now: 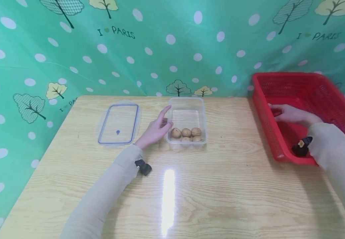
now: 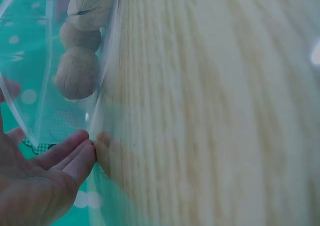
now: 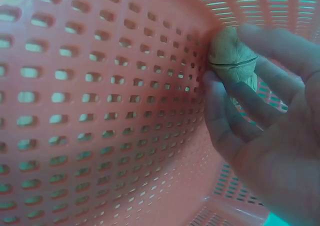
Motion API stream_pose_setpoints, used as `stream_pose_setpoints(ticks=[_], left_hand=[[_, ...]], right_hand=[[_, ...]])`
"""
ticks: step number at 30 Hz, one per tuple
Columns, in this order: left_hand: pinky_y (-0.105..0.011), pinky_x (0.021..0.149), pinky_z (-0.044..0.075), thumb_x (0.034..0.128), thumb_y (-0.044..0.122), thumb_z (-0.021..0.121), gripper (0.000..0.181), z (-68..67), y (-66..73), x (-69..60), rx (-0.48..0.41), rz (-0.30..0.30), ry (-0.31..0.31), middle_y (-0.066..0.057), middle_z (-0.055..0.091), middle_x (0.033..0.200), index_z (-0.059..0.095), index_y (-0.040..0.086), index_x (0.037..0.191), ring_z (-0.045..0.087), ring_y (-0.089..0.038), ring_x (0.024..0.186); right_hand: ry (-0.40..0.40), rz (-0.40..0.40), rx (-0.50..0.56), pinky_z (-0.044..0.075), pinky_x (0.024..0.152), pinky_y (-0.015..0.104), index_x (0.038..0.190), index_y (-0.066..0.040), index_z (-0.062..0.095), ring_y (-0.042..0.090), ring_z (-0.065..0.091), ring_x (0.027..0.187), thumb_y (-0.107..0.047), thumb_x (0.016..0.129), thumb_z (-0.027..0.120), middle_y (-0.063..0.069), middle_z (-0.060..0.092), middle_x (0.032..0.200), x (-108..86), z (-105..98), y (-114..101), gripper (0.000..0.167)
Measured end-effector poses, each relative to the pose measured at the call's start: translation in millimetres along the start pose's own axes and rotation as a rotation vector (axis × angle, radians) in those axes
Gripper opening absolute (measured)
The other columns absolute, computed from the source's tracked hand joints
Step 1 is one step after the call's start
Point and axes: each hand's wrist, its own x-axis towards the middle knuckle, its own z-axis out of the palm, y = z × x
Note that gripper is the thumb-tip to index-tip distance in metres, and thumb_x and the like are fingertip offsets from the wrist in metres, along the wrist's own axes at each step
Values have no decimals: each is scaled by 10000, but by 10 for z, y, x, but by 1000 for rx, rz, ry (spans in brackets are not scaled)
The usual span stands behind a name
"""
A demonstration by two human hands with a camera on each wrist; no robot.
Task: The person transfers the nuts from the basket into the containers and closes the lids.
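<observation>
A clear plastic box (image 1: 185,103) stands at the back middle of the table, with several walnuts (image 1: 186,132) gathered at its near end. My left hand (image 1: 157,131) is at the box's left side, its fingers fairly straight; in the left wrist view the fingertips (image 2: 86,138) meet the box's lower edge. Inside a red plastic basket (image 1: 263,113) on the right, my right hand (image 1: 293,114) reaches down by the left wall. In the right wrist view its fingers and thumb hold a walnut (image 3: 231,53) against the basket wall. Something pale, partly hidden, shows just behind that walnut.
Left of the box lies a clear lid (image 1: 120,122) with a blue seal and a small blue mark. The wooden table (image 1: 220,192) spreads in front, with a bright light reflection. Behind it hangs a green patterned cloth (image 1: 172,59).
</observation>
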Motion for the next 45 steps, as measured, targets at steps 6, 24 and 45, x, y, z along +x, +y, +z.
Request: stream_pose_setpoints(ticks=[6,24,45], left_hand=[[-496,991,426,985,273,507,663,-3,1,1,7,-5,2,-230,587,1250,162,299,1550,555,-324,1166],[-495,1003,416,984,272,511,671,-5,5,-10,-5,0,-6,-241,574,1268,159,273,1554,538,-322,1189],[-504,1000,415,986,294,499,667,3,-8,-3,-4,-2,-10,-244,578,1257,149,291,1554,544,-322,1179]], right_hand=[[40,-4,-17,473,785,356,1372,50,450,349,504,1064,-98,878,693,222,571,1184,15,5,-3,570],[158,34,21,487,748,343,1376,-40,484,251,557,959,-352,923,652,174,593,1170,-83,-93,-64,575],[298,70,152,549,670,342,1456,-244,431,189,399,1070,-410,892,677,54,451,1279,-239,-282,-190,638]])
